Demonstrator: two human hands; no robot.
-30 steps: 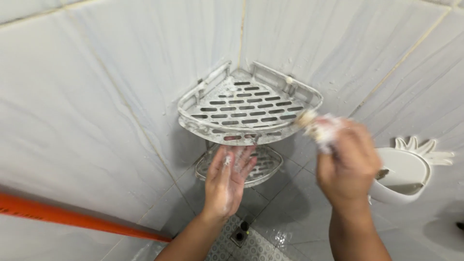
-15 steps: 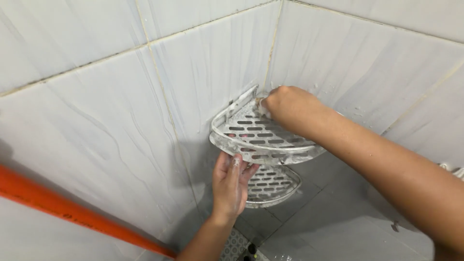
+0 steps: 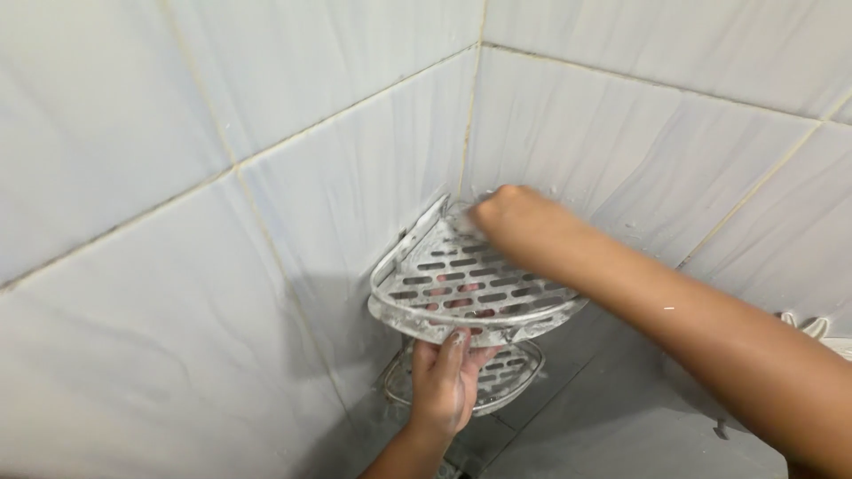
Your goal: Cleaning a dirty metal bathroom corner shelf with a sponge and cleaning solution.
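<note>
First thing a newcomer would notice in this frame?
The slotted metal corner shelf, streaked with white suds, fixed where the two pale tiled walls meet. The right hand reaches across to its back corner, closed around something I cannot make out, while the left hand presses up against the shelf's underside from below. A second, lower shelf peeks out just beneath.

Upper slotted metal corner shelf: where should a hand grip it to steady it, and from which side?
Grip the upper slotted metal corner shelf at its curved front rail, coming from below: both back edges sit against the tiled walls, and the left hand already reaches up there.
</note>
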